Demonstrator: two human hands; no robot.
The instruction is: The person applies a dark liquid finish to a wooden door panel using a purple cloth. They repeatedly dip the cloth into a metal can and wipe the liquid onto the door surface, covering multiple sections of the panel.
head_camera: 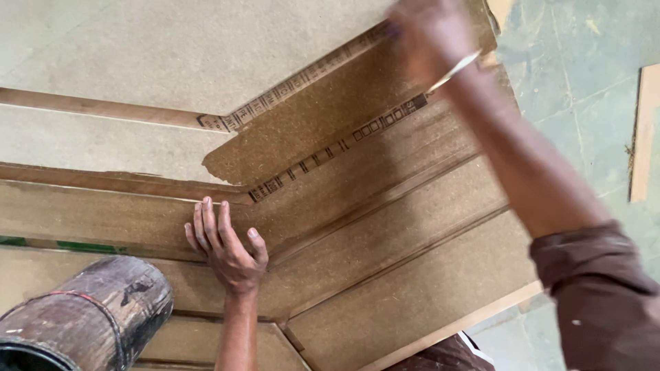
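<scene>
A: Green-grey flooring filled the upper right of the view, with a pale board strip lying on it near the right edge. What occupied the rest?

B: Stacked brown fibreboard sheets, fanned out so that their edges stepped from lower left to upper right. Paler sheets lay at the upper left. A printed band ran along the edge of one upper sheet.

A: Left hand position?

B: The left hand lay flat on a sheet in the lower middle of the stack, palm down, fingers extended and close together, gripping nothing.

A: Right hand?

B: The right hand was at the top of the view, on the far corner of the uppermost brown sheet. It was blurred; contact with the sheet was visible, but whether the fingers were closed around the edge could not be told. A brown sleeve was rolled to the forearm.

A: Other items?

B: A dark, worn cylinder rested at the lower left, over the stack.
</scene>
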